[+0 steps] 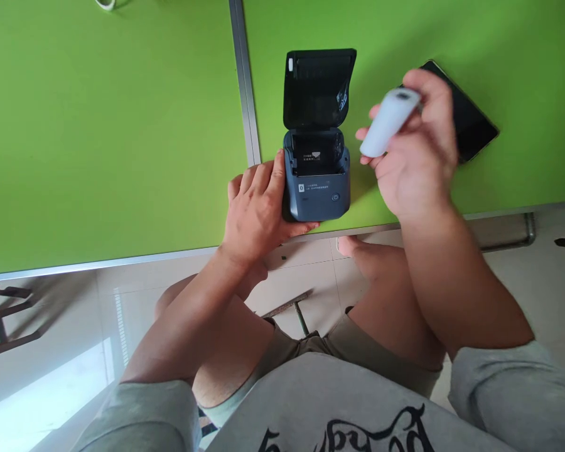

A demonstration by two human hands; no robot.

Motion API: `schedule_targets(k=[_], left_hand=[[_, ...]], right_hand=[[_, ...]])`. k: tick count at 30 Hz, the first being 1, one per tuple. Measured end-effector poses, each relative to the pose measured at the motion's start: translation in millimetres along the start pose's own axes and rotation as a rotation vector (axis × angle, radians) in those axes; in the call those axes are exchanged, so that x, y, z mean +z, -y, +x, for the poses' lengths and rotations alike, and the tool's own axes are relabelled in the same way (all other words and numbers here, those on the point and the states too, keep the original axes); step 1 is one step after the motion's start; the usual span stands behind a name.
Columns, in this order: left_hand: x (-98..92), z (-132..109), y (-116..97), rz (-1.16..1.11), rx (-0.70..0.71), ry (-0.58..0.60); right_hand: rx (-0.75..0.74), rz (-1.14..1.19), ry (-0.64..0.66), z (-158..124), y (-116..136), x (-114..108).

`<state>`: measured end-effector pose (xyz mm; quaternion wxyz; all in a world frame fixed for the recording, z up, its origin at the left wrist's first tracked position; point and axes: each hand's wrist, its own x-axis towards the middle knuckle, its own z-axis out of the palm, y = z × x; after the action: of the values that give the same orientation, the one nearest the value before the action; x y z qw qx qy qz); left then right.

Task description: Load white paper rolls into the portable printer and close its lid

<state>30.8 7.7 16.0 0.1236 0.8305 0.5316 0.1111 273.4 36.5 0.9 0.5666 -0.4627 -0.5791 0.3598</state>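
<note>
A small dark blue printer (pixel 316 185) stands near the front edge of the green table (pixel 113 144), its black lid (pixel 318 88) flipped up and its paper bay open. My left hand (pixel 254 210) is wrapped round the printer's left side, fingers closed against it. My right hand (pixel 414 150) hovers just right of the printer, above the table, and grips a white paper roll (pixel 388 122) that points up and to the right.
A black phone (pixel 471 122) lies on the table behind my right hand. A metal seam (pixel 242 81) divides two tabletops. A white object (pixel 106 4) pokes in at the far top edge. Below the edge are my knees and tiled floor.
</note>
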Motion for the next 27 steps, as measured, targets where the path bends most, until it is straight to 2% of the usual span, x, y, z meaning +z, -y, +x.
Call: schedule_targets(k=[3, 5, 8, 10, 13, 19, 27], left_hand=[[1.6, -0.1, 0.8, 0.006, 0.003, -0.023], [2.8, -0.3, 1.6, 0.007, 0.004, -0.042], [4.3, -0.9, 2.9, 0.002, 0.012, -0.054], [4.8, -1.0, 3.5, 0.000, 0.021, -0.052], [4.4, -1.1, 3.0, 0.003, 0.028, -0.039], [0.1, -1.1, -0.8, 0.028, 0.022, -0.016], [0.0, -1.8, -0.4, 0.052, 0.040, -0.006]], right_hand=[[0.074, 0.182, 0.037, 8.2, 9.8, 7.1], [-0.014, 0.161, 0.023, 10.2, 17.0, 14.7], [-0.207, -0.111, 0.006, 8.6, 25.8, 26.3], [-0.272, -0.309, 0.052, 6.7, 29.2, 31.9], [-0.265, -0.395, 0.113, 5.5, 29.8, 37.2], [-0.319, -0.420, 0.091, 11.9, 21.0, 41.2], [-0.256, -0.471, 0.115, 14.6, 14.0, 38.7]])
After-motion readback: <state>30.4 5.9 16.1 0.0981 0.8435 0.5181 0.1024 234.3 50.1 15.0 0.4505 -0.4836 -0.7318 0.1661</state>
